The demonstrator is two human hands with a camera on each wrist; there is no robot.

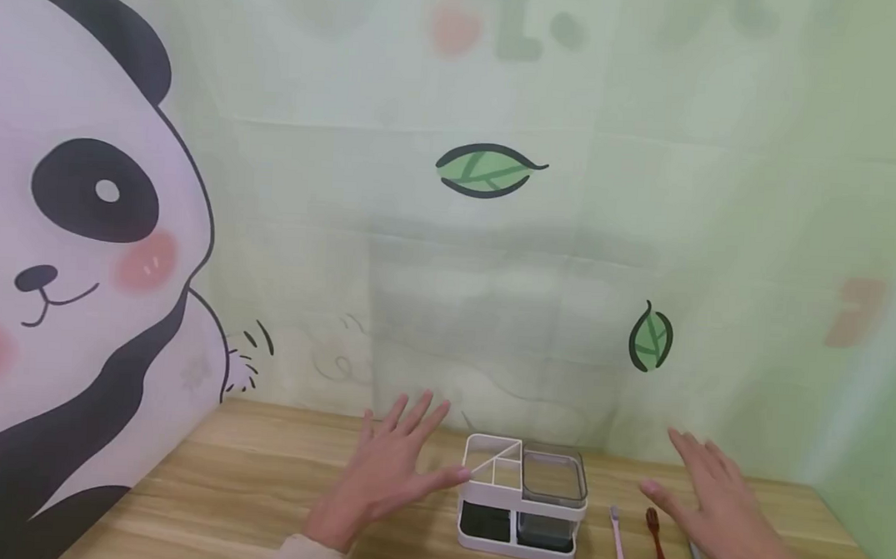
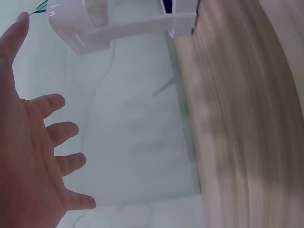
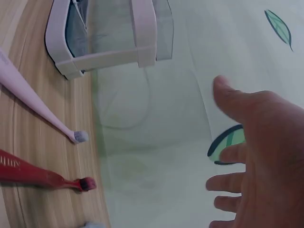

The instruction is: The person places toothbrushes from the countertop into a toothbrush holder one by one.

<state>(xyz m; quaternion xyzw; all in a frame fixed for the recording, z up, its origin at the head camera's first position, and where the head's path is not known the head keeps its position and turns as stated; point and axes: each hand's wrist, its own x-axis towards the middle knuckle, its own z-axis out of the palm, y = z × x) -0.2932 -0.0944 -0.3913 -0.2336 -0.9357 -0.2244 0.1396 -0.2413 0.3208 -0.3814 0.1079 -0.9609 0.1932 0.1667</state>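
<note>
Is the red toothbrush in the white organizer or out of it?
Out: the red toothbrush lies on the wooden table, right of the white organizer in the head view, with the pink toothbrush between them.

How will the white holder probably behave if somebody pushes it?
The white holder may slide rather than tip, as its base looks about as wide as its top. Its open frame suggests low weight; its smooth surface could be slippery.

Organizer (image 1: pixel 517 498) left of three toothbrushes (image 1: pixel 660 551)

On the table (image 1: pixel 244 479), the organizer stands between left hand (image 1: pixel 383 473) and right hand (image 1: pixel 723 510); the toothbrushes lie side by side near the right hand; a cloth backdrop (image 1: pixel 493 273) hangs behind.
</note>
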